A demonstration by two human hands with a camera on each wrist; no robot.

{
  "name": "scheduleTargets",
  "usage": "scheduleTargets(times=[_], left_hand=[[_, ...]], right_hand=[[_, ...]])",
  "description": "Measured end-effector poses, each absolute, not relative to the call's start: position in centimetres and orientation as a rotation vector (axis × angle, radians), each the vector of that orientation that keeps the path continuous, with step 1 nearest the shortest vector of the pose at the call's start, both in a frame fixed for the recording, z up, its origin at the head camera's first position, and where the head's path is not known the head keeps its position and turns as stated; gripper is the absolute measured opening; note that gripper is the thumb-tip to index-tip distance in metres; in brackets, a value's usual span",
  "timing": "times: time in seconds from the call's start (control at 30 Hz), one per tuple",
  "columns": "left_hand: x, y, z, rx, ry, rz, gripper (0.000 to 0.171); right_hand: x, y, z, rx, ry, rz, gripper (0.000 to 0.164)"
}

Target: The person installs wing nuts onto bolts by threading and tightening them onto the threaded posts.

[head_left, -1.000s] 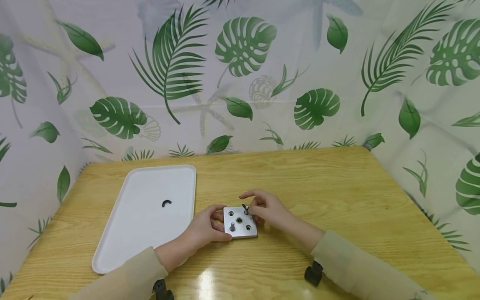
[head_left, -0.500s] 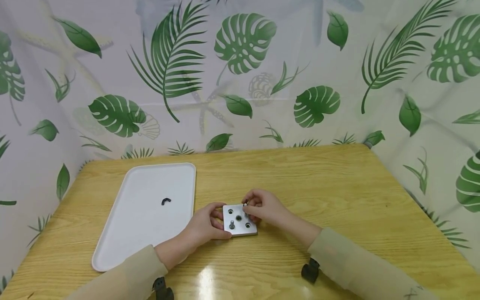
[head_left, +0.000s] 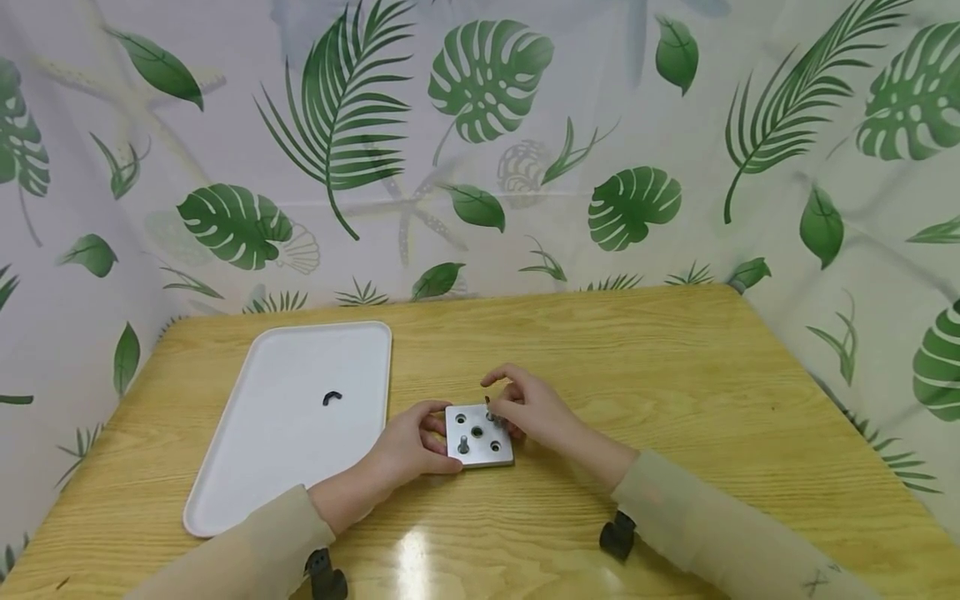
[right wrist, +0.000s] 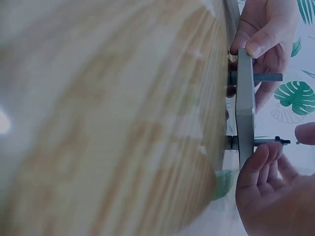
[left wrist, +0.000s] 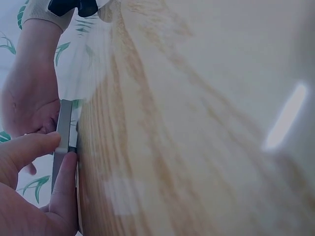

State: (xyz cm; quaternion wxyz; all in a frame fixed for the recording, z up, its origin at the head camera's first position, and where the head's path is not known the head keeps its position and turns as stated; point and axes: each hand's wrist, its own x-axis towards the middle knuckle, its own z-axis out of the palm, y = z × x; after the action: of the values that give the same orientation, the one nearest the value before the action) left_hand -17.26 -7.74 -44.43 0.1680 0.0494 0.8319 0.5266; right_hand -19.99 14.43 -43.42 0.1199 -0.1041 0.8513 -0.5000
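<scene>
A square silver metal plate (head_left: 470,457) with several holes lies near the table's middle, two threaded bolts standing up through it. My left hand (head_left: 411,442) grips the plate's left edge, thumb at the front corner and fingers at the far side. At the far right corner, my right hand (head_left: 536,410) has its curled fingers at one bolt (right wrist: 261,141), its index finger raised away. A small dark piece (right wrist: 281,141) sits at that bolt's tip. The other bolt (right wrist: 268,77) stands untouched near the left thumb. In the right wrist view, both bolts show dark parts beneath the plate.
A white tray (head_left: 281,467) lies on the wooden table (head_left: 645,358) at the left, with a small curved black piece (head_left: 332,398) on it. Leaf-printed cloth (head_left: 555,233) hangs behind and at both sides of the table.
The right index finger has curled in towards the bolt, then lifted away again, while the other fingers stay at it. My left hand keeps its grip on the plate.
</scene>
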Motion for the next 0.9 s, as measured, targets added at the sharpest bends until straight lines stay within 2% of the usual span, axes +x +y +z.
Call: scheduleTargets(times=[0.1,0.27,0.63,0.9], left_hand=[[-17.21,-7.72,-44.33,0.147,2.371,1.488,0.083],[-17.13,-7.73,-44.32,0.156,2.379,1.481,0.083],[-17.35,-7.63,-44.48,0.132,2.385,1.482,0.082],[-17.33,-7.71,-44.48,0.158,2.375,1.491,0.082]], right_hand=[[-19.93,14.65,-43.44,-0.393,2.41,-1.519,0.034],[-19.92,14.57,-43.63,-0.354,2.389,-1.529,0.023],[-20.29,14.06,-43.98,-0.218,2.465,-1.456,0.013],[-20.19,13.95,-43.62,-0.2,2.513,-1.413,0.017]])
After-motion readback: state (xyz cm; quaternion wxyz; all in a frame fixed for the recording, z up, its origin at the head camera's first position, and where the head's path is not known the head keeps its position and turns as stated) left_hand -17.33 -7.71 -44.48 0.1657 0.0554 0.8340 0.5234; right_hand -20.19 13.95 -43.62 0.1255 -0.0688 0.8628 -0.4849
